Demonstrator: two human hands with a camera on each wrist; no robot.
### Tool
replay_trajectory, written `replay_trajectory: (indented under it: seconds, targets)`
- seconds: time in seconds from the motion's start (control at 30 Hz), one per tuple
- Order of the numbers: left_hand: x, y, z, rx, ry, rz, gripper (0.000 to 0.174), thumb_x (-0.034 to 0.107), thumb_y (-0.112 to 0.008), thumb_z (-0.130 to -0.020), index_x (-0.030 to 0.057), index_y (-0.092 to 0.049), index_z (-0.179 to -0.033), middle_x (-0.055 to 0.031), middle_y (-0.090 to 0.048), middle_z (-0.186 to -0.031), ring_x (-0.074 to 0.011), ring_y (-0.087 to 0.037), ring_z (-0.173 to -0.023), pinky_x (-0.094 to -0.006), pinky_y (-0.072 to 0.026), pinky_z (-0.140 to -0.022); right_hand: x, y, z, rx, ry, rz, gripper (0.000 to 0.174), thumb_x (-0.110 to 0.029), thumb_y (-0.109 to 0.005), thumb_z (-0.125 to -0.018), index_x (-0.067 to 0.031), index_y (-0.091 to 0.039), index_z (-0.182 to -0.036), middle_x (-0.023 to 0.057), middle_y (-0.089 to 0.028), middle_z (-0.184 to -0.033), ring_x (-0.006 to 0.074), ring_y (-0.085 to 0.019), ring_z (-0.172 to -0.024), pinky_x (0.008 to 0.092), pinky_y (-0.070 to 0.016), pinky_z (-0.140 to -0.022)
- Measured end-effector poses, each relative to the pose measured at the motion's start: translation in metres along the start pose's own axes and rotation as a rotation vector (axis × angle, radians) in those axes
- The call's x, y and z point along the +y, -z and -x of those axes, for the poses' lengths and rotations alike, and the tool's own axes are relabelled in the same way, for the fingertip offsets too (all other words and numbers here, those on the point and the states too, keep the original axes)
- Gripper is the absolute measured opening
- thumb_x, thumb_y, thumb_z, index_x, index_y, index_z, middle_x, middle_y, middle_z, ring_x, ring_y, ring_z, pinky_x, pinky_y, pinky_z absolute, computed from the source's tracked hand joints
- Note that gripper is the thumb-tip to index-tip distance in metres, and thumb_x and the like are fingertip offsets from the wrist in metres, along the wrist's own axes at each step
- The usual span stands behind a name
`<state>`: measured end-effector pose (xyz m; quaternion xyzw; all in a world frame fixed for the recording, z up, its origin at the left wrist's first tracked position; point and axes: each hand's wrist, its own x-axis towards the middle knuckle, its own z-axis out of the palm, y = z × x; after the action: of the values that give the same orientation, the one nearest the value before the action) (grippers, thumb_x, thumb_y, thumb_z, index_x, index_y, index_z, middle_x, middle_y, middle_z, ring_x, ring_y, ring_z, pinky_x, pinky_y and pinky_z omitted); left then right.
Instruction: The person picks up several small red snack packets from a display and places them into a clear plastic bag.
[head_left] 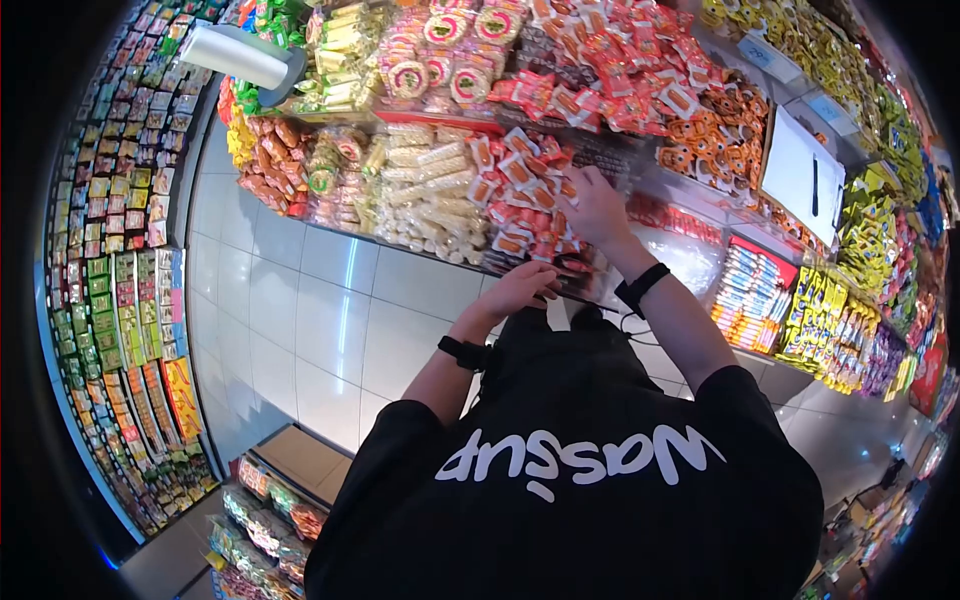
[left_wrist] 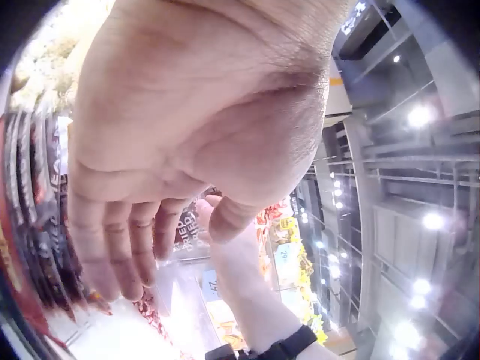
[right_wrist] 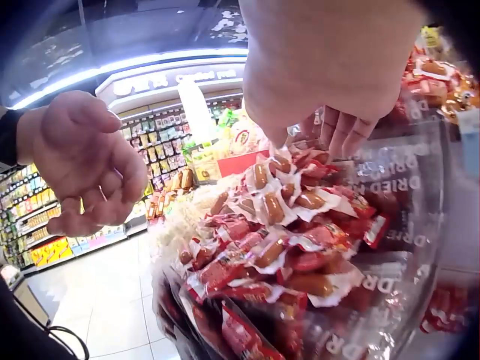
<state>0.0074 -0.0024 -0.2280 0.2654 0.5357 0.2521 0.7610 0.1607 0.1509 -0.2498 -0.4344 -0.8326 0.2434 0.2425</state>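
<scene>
My right hand [head_left: 597,207] reaches over a bin of small sausage snacks [head_left: 515,180] in red-and-clear wrappers. In the right wrist view its bent fingers [right_wrist: 341,135] point down at the back of the heap, tips right at the packets, with the thumb apart from them. Nothing shows pinched between them. Nearer my body, my left hand [head_left: 522,290] hangs at the front edge of the same bin, fingers loosely bent and holding nothing. Its bare palm [left_wrist: 187,127] fills the left wrist view. A clear plastic liner [right_wrist: 409,187] with white lettering lines the bin.
White stick-shaped snacks [head_left: 430,190] lie left of the sausage packets. Behind rise more red packets [head_left: 640,60] and orange ones [head_left: 720,130]. A clipboard with paper [head_left: 803,180] lies at right; a plastic bag roll [head_left: 235,57] stands upper left. Stocked shelves [head_left: 120,220] line the far left.
</scene>
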Motion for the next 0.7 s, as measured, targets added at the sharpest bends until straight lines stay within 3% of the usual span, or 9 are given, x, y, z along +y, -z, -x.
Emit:
replay_trajectory:
  seconds: [0.23,0.47,0.57,0.7]
  targets:
    - [0.011,0.064,0.007,0.042,-0.047,-0.023,0.032,0.023,-0.047,-0.100,0.0033,-0.049,-0.124,-0.0090,-0.061,-0.111,-0.0182,-0.060,-0.103,-0.0345,-0.0509,-0.085,-0.049,-0.050,-0.044,-0.026,-0.154,0.357,0.069,-0.047,-0.069,-0.079,-0.0084,-0.045,-0.131,0.0146,-0.049,-0.109,0.0317,-0.064,-0.089,0.0429,-0.0547,-0.069]
    - [-0.001,0.108,-0.060,0.321,-0.331,-0.033,0.041,0.025,-0.047,-0.099,0.0049,-0.040,-0.134,-0.0050,-0.053,-0.121,-0.0152,-0.055,-0.102,-0.0324,-0.0493,-0.080,-0.060,-0.062,-0.074,-0.120,-0.277,0.475,0.066,-0.048,-0.070,-0.077,-0.0126,-0.049,-0.128,0.0158,-0.047,-0.111,0.0333,-0.064,-0.091,0.0441,-0.0550,-0.069]
    - [0.030,0.097,-0.060,0.319,-0.250,0.230,0.042,0.026,-0.046,-0.099,0.0064,-0.039,-0.135,-0.0042,-0.053,-0.118,-0.0142,-0.053,-0.102,-0.0321,-0.0485,-0.079,-0.067,-0.066,-0.081,-0.164,-0.332,0.479,0.060,-0.042,-0.072,-0.075,-0.0115,-0.051,-0.123,0.0156,-0.047,-0.109,0.0343,-0.064,-0.087,0.0434,-0.0550,-0.067]
    - [0.022,0.103,-0.091,0.266,-0.201,0.315,0.039,0.026,-0.044,-0.100,0.0083,-0.039,-0.134,-0.0045,-0.054,-0.113,-0.0140,-0.053,-0.100,-0.0324,-0.0491,-0.077,-0.070,-0.070,-0.087,-0.189,-0.415,0.431,0.058,-0.038,-0.070,-0.074,-0.0117,-0.052,-0.122,0.0159,-0.048,-0.110,0.0342,-0.065,-0.089,0.0438,-0.0548,-0.068]
